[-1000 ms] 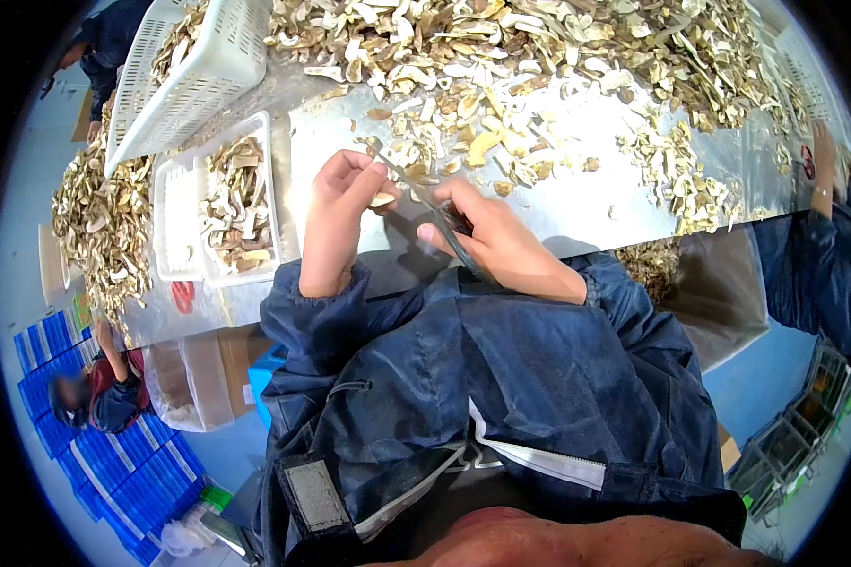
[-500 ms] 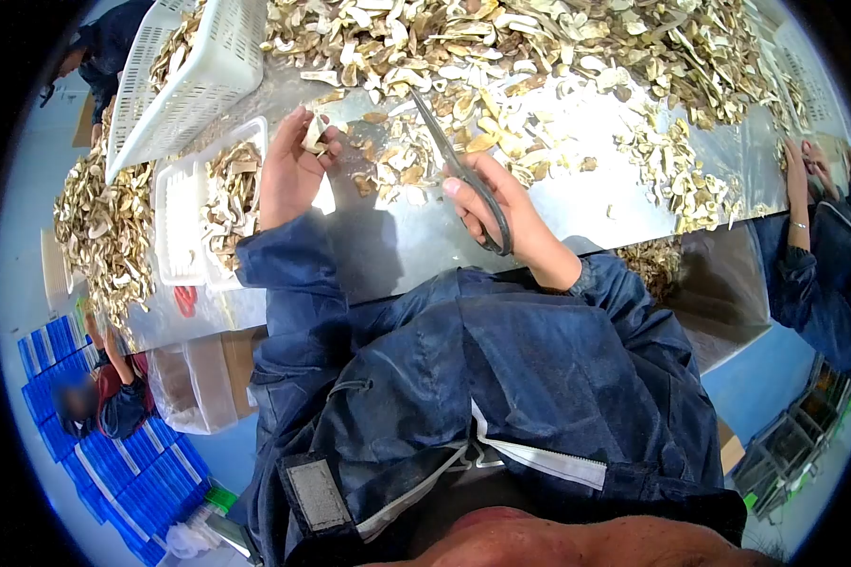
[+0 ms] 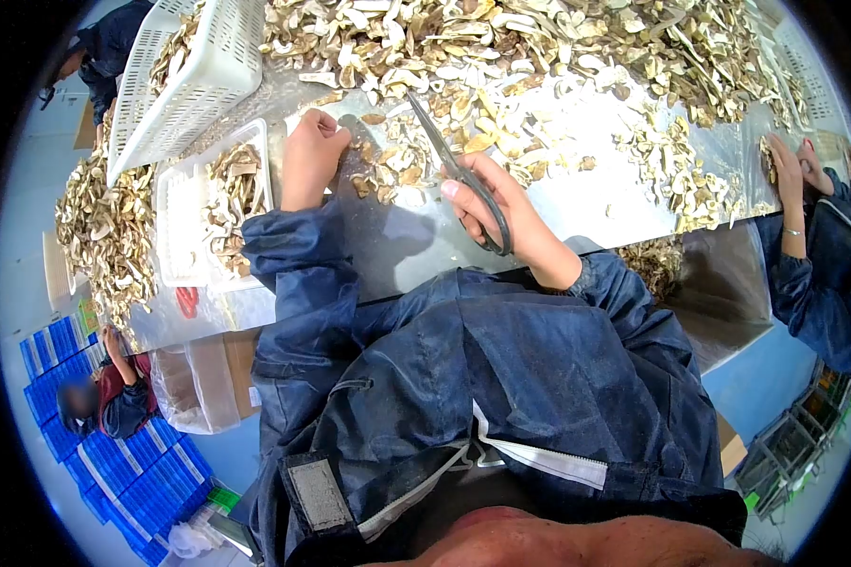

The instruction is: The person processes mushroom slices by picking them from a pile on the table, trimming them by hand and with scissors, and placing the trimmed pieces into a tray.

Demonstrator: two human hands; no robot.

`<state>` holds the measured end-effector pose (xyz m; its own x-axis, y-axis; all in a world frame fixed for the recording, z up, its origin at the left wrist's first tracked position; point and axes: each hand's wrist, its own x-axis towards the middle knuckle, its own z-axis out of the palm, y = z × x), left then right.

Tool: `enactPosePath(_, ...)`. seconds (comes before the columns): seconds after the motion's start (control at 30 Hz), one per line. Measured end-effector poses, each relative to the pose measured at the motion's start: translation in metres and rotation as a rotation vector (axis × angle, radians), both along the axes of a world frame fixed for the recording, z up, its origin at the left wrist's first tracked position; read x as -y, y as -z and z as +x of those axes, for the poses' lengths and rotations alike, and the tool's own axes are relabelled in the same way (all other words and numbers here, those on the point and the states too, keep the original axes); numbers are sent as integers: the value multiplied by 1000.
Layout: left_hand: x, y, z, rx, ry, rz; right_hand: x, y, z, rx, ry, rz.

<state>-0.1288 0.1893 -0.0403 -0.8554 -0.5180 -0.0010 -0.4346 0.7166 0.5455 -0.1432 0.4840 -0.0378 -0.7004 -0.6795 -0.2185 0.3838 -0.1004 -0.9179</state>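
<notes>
My right hand [image 3: 494, 200] is wrapped round the black handles of a pair of scissors [image 3: 442, 145], whose blades point up and left over loose slices on the metal table [image 3: 388, 255]. The blades look closed together. To the left, my left hand [image 3: 312, 157] hovers above the table with its back towards me and fingers curled in. Whatever those fingers hold, if anything, is hidden. Dried mushroom slices [image 3: 411, 156] lie scattered between my two hands. Beyond them spreads a large heap of dried mushroom slices [image 3: 501, 42].
A white slotted basket [image 3: 227, 80] stands at the upper left. Below it, a white tray [image 3: 182, 255] holds mushroom pieces beside a red-handled object [image 3: 187, 302]. Another heap [image 3: 104, 227] lies far left. Co-workers sit left and right; one's hand [image 3: 787, 175] touches slices.
My left hand has turned over from palm-up, and the pale mushroom slice in its fingers is out of sight. My right hand and the scissors have hardly moved.
</notes>
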Motion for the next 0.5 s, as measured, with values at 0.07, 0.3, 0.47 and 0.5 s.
enactPosePath(0.07,0,2,1,-21,1,-15,1,4,0,-23,5,5)
enactPosePath(0.3,-3,1,4,-37,-28,83,0,3,0,-11,3,-5)
enactPosePath(0.47,3,5,5,-67,50,9,1,2,0,21,-3,-14)
enactPosePath(0.5,2,4,5,-72,51,0,1,2,0,22,-1,-16)
